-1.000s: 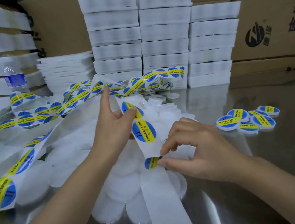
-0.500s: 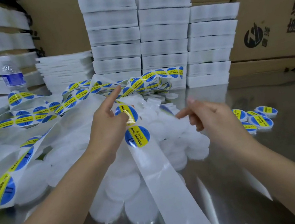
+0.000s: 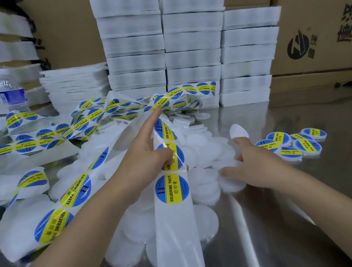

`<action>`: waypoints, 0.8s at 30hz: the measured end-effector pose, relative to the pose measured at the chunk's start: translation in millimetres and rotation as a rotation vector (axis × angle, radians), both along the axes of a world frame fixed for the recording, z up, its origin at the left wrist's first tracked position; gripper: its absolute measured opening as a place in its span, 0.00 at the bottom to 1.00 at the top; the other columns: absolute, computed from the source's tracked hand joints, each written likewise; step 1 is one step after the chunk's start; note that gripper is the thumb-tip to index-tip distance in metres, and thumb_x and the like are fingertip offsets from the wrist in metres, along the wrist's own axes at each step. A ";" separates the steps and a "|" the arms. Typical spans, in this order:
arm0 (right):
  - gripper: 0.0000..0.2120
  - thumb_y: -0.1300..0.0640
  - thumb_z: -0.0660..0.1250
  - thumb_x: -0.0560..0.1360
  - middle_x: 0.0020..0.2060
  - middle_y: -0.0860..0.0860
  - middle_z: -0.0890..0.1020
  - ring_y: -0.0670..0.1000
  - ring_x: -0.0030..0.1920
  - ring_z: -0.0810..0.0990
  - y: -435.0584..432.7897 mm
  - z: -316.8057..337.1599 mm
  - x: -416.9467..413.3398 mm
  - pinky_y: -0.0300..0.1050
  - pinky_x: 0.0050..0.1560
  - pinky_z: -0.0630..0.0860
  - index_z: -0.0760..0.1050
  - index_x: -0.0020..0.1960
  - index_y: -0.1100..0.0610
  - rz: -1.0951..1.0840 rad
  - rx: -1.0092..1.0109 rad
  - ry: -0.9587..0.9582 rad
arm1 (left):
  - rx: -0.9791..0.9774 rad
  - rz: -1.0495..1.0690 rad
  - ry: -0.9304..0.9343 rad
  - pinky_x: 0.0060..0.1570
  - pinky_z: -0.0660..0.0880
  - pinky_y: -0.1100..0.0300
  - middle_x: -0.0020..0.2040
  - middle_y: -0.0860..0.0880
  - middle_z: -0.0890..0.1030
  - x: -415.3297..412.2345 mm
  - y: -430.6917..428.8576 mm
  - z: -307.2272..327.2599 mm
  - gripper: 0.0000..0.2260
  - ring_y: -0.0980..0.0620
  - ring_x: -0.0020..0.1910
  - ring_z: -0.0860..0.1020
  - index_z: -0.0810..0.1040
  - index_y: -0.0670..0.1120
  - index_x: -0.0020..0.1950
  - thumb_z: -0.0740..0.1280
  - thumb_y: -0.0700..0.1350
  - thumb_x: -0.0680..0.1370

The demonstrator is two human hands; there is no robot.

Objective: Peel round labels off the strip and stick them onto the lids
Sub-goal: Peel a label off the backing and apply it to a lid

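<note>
Since half a second ago the right hand (image 3: 253,162) has dropped from mid-air onto the pile of lids (image 3: 202,152), fingers (image 3: 242,142) spread over the blank discs, with one lid (image 3: 238,131) tipped up at a fingertip. Left of the pile, the left hand (image 3: 145,162) pinches the strip (image 3: 179,238), thumb on a label and forefinger straight. Whether the right hand carries a peeled label I cannot tell (its underside is hidden). Best to draw one lid clear of the pile, flat on the desk (image 3: 323,201), then press the label from its middle outward. Finished lids (image 3: 289,144) lie right of the pile.
</note>
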State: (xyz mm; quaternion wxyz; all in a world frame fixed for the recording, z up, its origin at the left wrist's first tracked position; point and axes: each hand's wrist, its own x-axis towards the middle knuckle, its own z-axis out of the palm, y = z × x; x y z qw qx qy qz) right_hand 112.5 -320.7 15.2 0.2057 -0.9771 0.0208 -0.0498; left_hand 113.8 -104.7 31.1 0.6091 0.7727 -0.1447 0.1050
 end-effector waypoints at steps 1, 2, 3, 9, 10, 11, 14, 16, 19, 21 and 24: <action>0.38 0.43 0.68 0.71 0.54 0.53 0.78 0.55 0.54 0.77 -0.6 0.0 0.1 0.47 0.53 0.74 0.54 0.73 0.52 0.007 0.005 -0.008 | -0.003 -0.011 -0.001 0.42 0.73 0.58 0.43 0.70 0.74 -0.1 -0.3 0.7 0.39 0.62 0.33 0.67 0.67 0.76 0.59 0.62 0.29 0.71; 0.39 0.43 0.69 0.70 0.54 0.53 0.78 0.55 0.54 0.77 -0.9 0.2 -0.1 0.46 0.51 0.73 0.53 0.73 0.52 0.013 0.011 -0.014 | -0.009 -0.026 0.001 0.38 0.73 0.62 0.43 0.71 0.75 -0.9 -0.4 1.9 0.39 0.62 0.32 0.67 0.68 0.76 0.58 0.61 0.29 0.71; 0.41 0.44 0.70 0.69 0.55 0.52 0.78 0.54 0.54 0.77 -0.8 0.3 -0.5 0.45 0.50 0.73 0.52 0.74 0.52 0.020 0.012 -0.015 | -0.016 -0.047 0.010 0.33 0.72 0.66 0.44 0.71 0.76 -2.6 -0.5 3.2 0.38 0.61 0.31 0.69 0.70 0.74 0.57 0.60 0.28 0.70; 0.37 0.44 0.69 0.69 0.51 0.50 0.78 0.54 0.50 0.76 -2.5 3.9 -2.0 0.45 0.46 0.72 0.56 0.71 0.52 0.029 0.039 -0.124 | 0.045 -0.169 0.141 0.35 0.75 0.68 0.46 0.50 0.86 -9.3 -3.2 4.5 0.26 0.57 0.41 0.81 0.84 0.53 0.49 0.56 0.26 0.73; 0.37 0.44 0.70 0.68 0.50 0.49 0.78 0.53 0.49 0.76 -2.7 5.7 -2.1 0.45 0.46 0.71 0.57 0.71 0.51 0.034 0.097 -0.165 | 0.047 -0.178 0.148 0.32 0.73 0.72 0.44 0.52 0.86 -9.8 -3.9 4.8 0.24 0.60 0.38 0.81 0.84 0.50 0.46 0.56 0.26 0.73; 0.38 0.44 0.71 0.67 0.50 0.47 0.78 0.51 0.49 0.76 -2.1 7.5 -2.7 0.45 0.47 0.72 0.57 0.71 0.49 0.051 0.181 -0.207 | 0.046 -0.186 0.153 0.28 0.70 0.74 0.41 0.53 0.86 -9.7 -4.6 5.2 0.22 0.63 0.34 0.80 0.84 0.48 0.45 0.55 0.27 0.74; 0.38 0.45 0.74 0.65 0.49 0.40 0.77 0.43 0.48 0.76 4.7 10.7 -7.6 0.40 0.49 0.74 0.59 0.70 0.42 0.201 0.395 -0.363 | 0.052 -0.198 0.159 0.25 0.67 0.76 0.39 0.55 0.86 -9.3 -4.7 5.2 0.18 0.65 0.30 0.77 0.85 0.45 0.43 0.57 0.29 0.75; 0.35 0.43 0.74 0.63 0.49 0.37 0.76 0.36 0.49 0.74 11.5 11.1 -13.8 0.28 0.46 0.70 0.59 0.64 0.34 0.311 0.409 -0.410 | 0.085 -0.189 0.148 0.29 0.70 0.75 0.38 0.57 0.85 -7.7 -4.5 3.0 0.19 0.65 0.31 0.77 0.86 0.51 0.40 0.61 0.31 0.75; 0.31 0.39 0.71 0.61 0.48 0.37 0.78 0.35 0.47 0.73 18.9 12.8 -21.1 0.23 0.45 0.67 0.57 0.57 0.29 0.360 0.448 -0.380 | 0.162 -0.124 0.136 0.32 0.72 0.74 0.33 0.63 0.82 -4.6 -4.8 -0.4 0.21 0.66 0.30 0.77 0.84 0.61 0.33 0.66 0.35 0.74; 0.30 0.37 0.70 0.60 0.47 0.38 0.80 0.37 0.46 0.74 20.6 13.5 -22.4 0.24 0.45 0.68 0.57 0.56 0.28 0.362 0.450 -0.357 | 0.138 -0.102 0.150 0.34 0.75 0.72 0.33 0.63 0.82 -3.6 -4.9 -1.1 0.19 0.65 0.31 0.78 0.83 0.61 0.35 0.69 0.36 0.74; 0.31 0.39 0.72 0.62 0.45 0.39 0.81 0.38 0.44 0.74 20.8 12.9 -21.8 0.25 0.44 0.69 0.58 0.58 0.30 0.361 0.462 -0.345 | 0.090 -0.145 0.151 0.37 0.77 0.69 0.37 0.59 0.84 -5.5 -3.9 -0.8 0.16 0.62 0.35 0.82 0.84 0.60 0.42 0.72 0.36 0.72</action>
